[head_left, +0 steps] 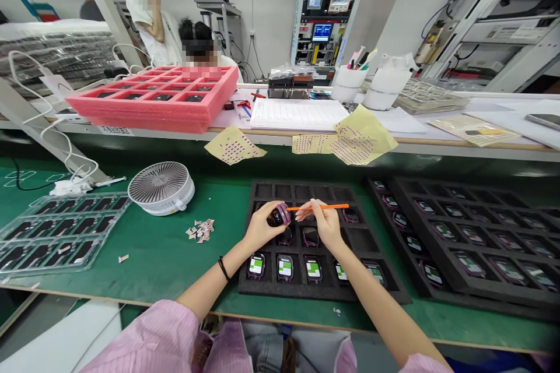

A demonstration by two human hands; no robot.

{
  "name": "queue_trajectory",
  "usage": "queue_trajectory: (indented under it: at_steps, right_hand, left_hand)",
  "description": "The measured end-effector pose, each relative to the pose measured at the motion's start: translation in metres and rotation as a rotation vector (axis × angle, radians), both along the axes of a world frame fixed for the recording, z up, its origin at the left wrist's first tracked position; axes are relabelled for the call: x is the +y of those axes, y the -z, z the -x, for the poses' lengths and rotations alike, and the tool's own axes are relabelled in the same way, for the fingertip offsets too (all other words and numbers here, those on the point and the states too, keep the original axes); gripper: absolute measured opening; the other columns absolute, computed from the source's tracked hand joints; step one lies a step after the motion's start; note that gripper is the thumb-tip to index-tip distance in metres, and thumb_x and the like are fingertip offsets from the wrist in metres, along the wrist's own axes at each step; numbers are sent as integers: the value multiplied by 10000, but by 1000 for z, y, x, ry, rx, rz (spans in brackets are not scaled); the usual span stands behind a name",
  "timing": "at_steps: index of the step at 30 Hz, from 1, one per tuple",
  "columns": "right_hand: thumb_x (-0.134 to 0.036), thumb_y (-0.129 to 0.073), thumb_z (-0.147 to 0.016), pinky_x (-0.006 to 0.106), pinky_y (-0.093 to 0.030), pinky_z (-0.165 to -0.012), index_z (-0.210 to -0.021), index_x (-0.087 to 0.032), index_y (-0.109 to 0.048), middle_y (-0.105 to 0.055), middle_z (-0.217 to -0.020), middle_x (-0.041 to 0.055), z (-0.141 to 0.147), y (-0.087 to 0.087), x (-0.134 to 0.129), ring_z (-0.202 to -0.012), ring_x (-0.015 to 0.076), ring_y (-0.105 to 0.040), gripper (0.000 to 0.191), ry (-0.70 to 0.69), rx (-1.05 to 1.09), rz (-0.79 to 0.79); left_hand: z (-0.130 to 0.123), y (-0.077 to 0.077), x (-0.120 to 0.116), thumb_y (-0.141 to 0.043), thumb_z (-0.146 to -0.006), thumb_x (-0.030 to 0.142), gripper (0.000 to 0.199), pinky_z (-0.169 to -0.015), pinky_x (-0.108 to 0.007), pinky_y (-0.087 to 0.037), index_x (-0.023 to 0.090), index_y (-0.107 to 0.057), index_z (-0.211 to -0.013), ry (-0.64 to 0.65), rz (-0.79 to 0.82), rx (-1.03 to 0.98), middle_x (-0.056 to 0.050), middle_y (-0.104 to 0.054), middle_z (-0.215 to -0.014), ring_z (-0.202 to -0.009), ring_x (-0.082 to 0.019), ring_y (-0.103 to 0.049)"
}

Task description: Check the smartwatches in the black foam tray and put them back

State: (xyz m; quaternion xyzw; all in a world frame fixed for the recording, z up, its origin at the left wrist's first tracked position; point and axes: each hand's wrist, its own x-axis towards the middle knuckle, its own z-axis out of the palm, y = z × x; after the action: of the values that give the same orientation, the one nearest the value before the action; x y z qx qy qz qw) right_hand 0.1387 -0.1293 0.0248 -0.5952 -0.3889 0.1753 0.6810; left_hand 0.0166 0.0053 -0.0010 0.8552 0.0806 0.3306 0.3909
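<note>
Between the thumb and fingers of my left hand [261, 229] is a purple-rimmed smartwatch body [280, 215], raised above a black foam tray [284, 288]. My right hand [322, 225] pinches a thin orange stick [336, 206] whose left end meets the side of the watch; its exact tool kind cannot be made out. Below the hands, a front row of watch bodies with lit green-and-white screens sits in the tray, such as this watch [285, 267]. Dark-screened watches [311, 237] lie in the pockets behind them. My right forearm partly covers the tray's right side.
More black foam trays [446, 285] with watches overlap at the right. Small pale scraps [201, 231] lie left, near a round fan [161, 186] and a clear tray of black parts [56, 233]. A pink foam tray [157, 113] occupies the shelf above. People are in the background.
</note>
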Motion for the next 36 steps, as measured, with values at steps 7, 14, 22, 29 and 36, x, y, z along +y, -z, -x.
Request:
queue_trajectory:
  at_steps: [7, 14, 22, 29, 36]
  right_hand:
    - [-597, -474, -851, 370, -582, -619, -765, -182, -675, -687, -686, 77, 1, -3, 0, -695, 229, -689, 469, -19, 66, -12]
    - [-591, -487, -847, 391, -592, -640, -809, -177, -687, -698, -688, 81, 2, -4, 1, -736, 249, -700, 462, -74, 109, -8]
    - [-596, -478, -849, 399, -591, -660, -825, -178, -694, -705, -713, 85, 2, -3, 1, -740, 251, -700, 471, -64, 100, -1]
    - [-575, -467, -867, 376, -587, -624, -778, -182, -688, -692, -683, 79, 2, 0, 0, -712, 239, -696, 459, -56, 45, 0]
    - [-588, -464, -860, 380, -585, -642, -738, -193, -655, -693, -684, 79, 11, -3, 2, -724, 239, -697, 455, -66, -34, 13]
  left_hand:
    - [-1, -3, -2, -700, -692, 198, 433, -791, -344, -550, 184, -599, -1113, -19, 25, -15, -97, -658, -1116, -1003, -227, -631]
    - [-1, 1, 0, -682, -671, 146, 489, -772, -328, -552, 190, -582, -1148, -4, 11, 0, -100, -644, -1147, -1027, -230, -622]
    - [-1, 2, 0, -692, -671, 154, 486, -838, -361, -539, 195, -586, -1144, 5, -4, -5, -95, -647, -1144, -1051, -234, -613]
    - [-1, 2, 1, -699, -667, 145, 484, -823, -360, -545, 189, -593, -1137, 18, -2, 5, -95, -649, -1144, -1058, -235, -607]
    - [-2, 3, 1, -683, -641, 100, 493, -641, -272, -558, 175, -596, -1121, -2, 43, 0, -100, -649, -1133, -981, -220, -631]
